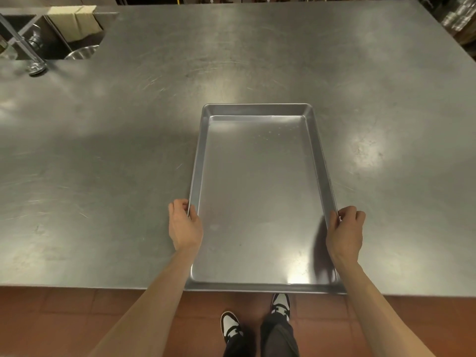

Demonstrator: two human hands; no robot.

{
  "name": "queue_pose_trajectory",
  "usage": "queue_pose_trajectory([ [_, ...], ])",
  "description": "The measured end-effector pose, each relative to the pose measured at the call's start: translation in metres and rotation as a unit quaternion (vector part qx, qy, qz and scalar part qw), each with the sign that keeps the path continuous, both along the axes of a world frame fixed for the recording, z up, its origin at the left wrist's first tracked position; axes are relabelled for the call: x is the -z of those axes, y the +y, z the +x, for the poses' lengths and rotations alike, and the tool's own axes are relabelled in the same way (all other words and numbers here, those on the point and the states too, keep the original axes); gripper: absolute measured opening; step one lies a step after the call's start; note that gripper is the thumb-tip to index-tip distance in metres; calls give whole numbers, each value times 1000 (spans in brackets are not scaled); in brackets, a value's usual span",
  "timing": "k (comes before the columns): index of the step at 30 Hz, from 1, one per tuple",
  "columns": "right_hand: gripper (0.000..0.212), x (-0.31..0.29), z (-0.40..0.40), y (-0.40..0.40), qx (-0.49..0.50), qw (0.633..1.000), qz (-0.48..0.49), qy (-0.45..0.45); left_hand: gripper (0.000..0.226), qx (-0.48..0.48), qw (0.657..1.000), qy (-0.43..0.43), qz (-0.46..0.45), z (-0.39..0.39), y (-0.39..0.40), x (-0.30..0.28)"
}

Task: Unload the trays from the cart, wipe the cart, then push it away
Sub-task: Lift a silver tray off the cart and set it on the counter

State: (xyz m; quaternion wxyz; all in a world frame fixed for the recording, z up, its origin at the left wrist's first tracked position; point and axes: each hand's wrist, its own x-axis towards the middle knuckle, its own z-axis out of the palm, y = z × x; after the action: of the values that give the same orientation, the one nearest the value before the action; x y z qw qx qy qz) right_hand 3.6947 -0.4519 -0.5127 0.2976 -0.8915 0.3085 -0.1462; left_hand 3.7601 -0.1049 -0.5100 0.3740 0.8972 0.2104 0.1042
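Observation:
An empty rectangular metal tray (260,191) lies lengthwise on the steel table (103,163), its near end level with the table's front edge. My left hand (184,224) grips the tray's left rim, fingers curled over the edge. On the opposite side my right hand (345,231) holds the right rim the same way. No cart is in view.
A sink cut-out (51,37) with a metal bowl (82,52) and a faucet base (37,68) is at the table's far left corner. A cardboard box (74,21) sits behind it. Red tile floor (64,318) and my shoes are below the table edge.

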Motion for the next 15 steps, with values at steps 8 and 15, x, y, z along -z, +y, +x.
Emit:
queue_pose_trajectory([
  [8, 45, -26, 10, 4, -43, 995, 89, 27, 41, -12, 990, 46, -133, 2, 2, -22],
  [15, 54, -70, 28, 12, -74, 981, 159, -83, 56, -27, 966, -44, -254, -6, -15, -77],
])
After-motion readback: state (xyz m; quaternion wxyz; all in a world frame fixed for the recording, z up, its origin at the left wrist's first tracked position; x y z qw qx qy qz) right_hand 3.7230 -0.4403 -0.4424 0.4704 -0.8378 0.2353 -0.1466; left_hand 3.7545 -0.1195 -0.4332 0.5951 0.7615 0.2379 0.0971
